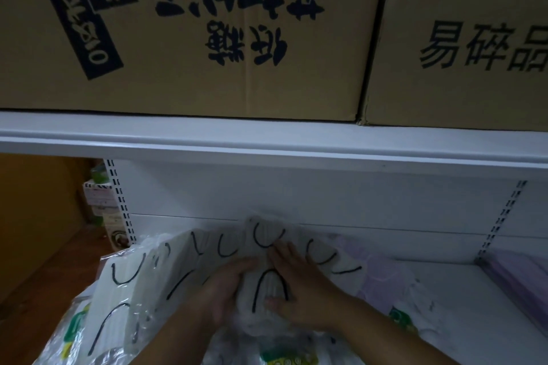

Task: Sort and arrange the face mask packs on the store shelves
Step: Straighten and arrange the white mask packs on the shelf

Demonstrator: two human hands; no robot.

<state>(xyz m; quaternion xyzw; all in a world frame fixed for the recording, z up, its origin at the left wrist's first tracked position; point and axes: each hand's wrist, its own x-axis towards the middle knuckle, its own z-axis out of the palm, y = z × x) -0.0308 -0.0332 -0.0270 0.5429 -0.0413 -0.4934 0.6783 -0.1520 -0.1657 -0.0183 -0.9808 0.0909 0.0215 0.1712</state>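
Observation:
Several clear packs of white face masks with black ear loops (166, 270) stand in a leaning row on the white lower shelf (462, 299). One pack of white masks (268, 284) stands in the middle of the row between my hands. My left hand (225, 290) grips its left side, fingers curled round the edge. My right hand (299, 281) holds its right side, fingers laid on the front and thumb under the bottom. Packs of lilac masks (376, 278) lean to the right of the white ones.
Two large cardboard boxes (207, 32) fill the upper shelf (267, 142) just above my hands. More lilac packs (519, 278) lie at the far right. Small product boxes (100, 201) stand beyond the slotted upright at the left. Loose packs with green labels (284, 358) lie below.

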